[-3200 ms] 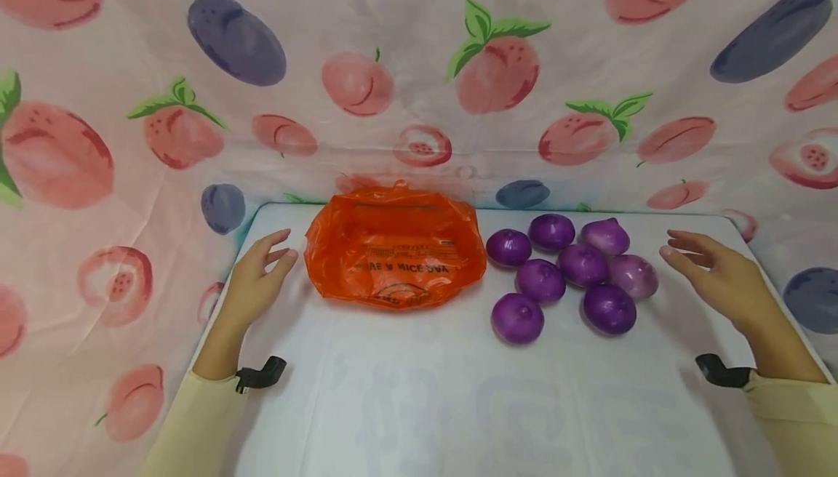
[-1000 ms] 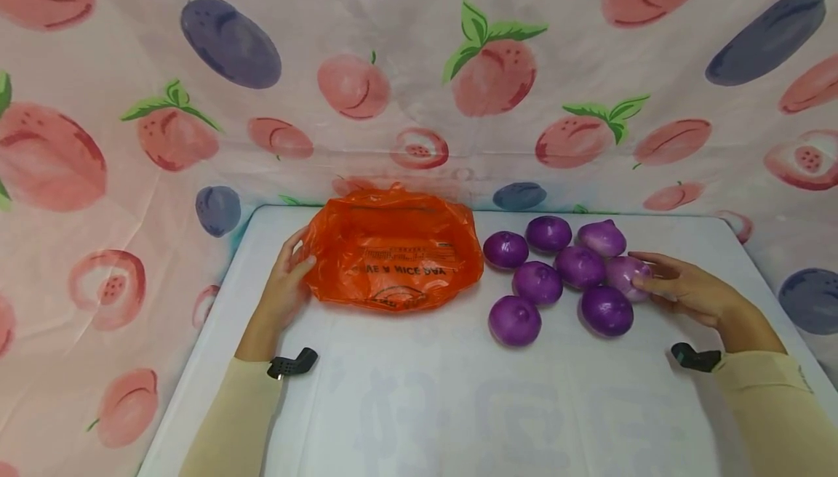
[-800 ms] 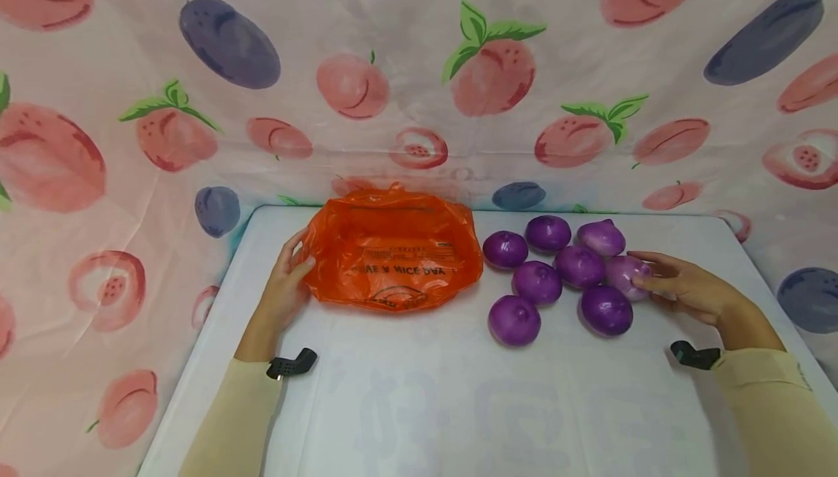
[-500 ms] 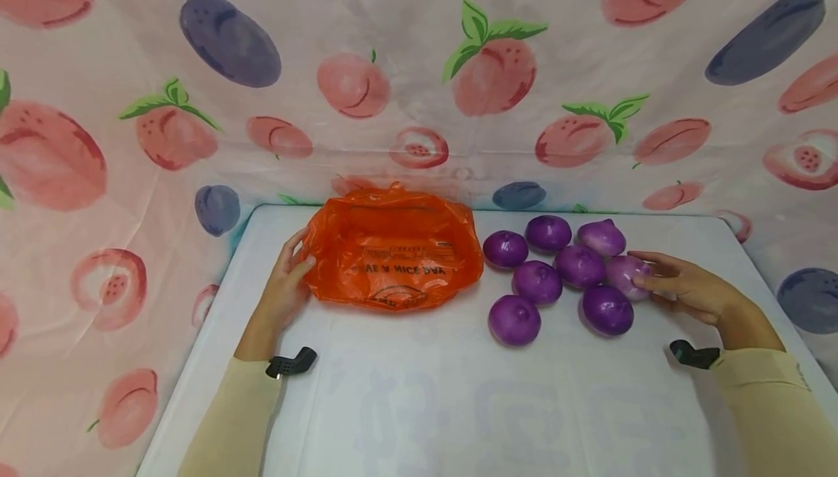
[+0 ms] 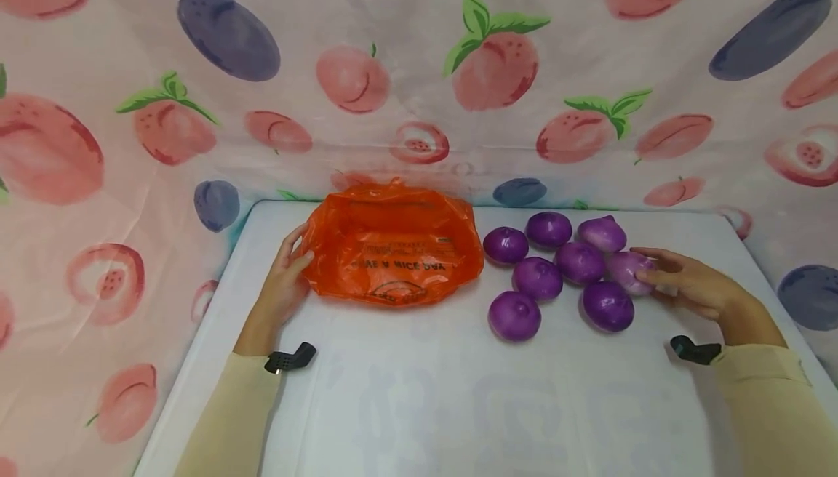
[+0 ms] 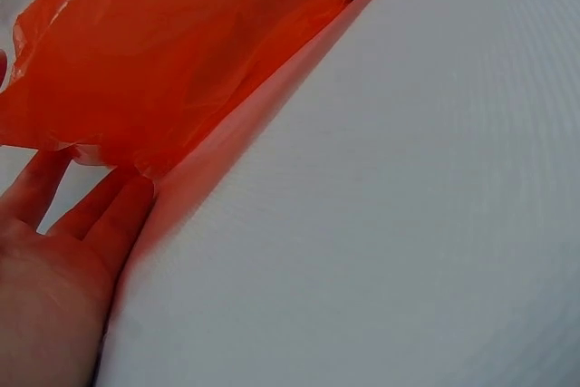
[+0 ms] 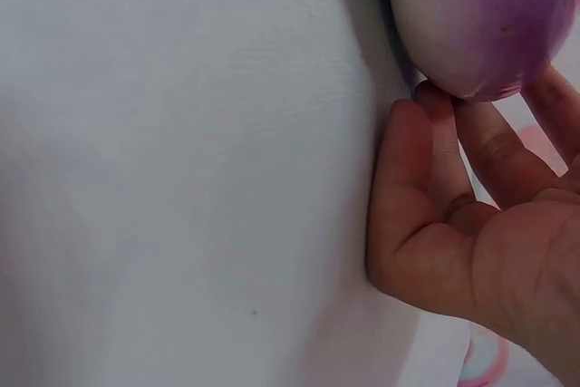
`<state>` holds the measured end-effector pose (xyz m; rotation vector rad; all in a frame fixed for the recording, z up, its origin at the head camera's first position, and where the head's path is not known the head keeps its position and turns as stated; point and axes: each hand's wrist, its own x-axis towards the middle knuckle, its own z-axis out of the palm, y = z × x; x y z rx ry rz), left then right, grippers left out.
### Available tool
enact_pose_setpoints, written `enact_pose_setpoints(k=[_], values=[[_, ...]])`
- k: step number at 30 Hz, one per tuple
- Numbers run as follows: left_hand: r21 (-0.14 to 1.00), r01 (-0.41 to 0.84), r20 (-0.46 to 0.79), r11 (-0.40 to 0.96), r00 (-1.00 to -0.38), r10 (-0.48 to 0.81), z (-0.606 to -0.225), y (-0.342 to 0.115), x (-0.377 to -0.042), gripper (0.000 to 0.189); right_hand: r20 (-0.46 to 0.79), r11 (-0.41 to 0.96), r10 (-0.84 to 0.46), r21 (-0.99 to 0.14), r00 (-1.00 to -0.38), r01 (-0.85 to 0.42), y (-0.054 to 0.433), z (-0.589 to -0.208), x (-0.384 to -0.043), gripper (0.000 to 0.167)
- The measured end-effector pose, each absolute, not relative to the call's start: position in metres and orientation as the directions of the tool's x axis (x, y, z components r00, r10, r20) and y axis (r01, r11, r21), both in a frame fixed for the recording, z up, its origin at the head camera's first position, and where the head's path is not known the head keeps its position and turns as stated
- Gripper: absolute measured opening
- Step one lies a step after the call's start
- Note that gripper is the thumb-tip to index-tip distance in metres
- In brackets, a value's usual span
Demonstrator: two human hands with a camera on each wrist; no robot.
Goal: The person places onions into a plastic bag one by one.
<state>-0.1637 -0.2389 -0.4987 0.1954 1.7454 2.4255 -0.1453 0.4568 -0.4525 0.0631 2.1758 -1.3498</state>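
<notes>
The left hand [image 5: 283, 284], its fingers nearly straight, touches the orange bag [image 5: 396, 266], while the right hand [image 5: 699, 286] grips the pale onion [image 5: 626, 271], whose close neighbours [image 5: 607, 307] might roll if bumped

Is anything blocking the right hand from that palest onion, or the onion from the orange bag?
Nothing visible separates the right hand from the palest onion: they touch. Straight across toward the orange bag, darker onions stand in the way; lifting over them looks possible.
</notes>
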Motion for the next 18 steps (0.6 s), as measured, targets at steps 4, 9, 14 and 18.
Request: enact_pose_setpoints(k=[4,9,14,18], values=[[0.951,-0.049,0.011,-0.305,-0.981,0.192,-0.4979,-0.2398,-0.1639,0.057,-0.492,0.469,-0.265,-0.817,-0.829,0.335,0.458,-0.4542,-0.1463,0.064],[0.95,-0.045,0.015,-0.308,-0.982,0.191,-0.4987,-0.24,-0.1645,0.055,-0.488,0.447,-0.265,-0.826,-0.832,0.343,0.4595,-0.4559,-0.1461,0.06],[0.939,-0.045,0.025,-0.34,-0.98,0.2,-0.4993,-0.2406,-0.1637,0.052,-0.475,0.387,-0.266,-0.85,-0.839,0.359,0.4617,-0.4554,-0.1445,0.049],[0.934,-0.04,0.035,-0.355,-0.979,0.203,-0.5001,-0.2405,-0.1632,0.051,-0.468,0.345,-0.271,-0.863,-0.842,0.369,0.4632,-0.456,-0.1431,0.043]])
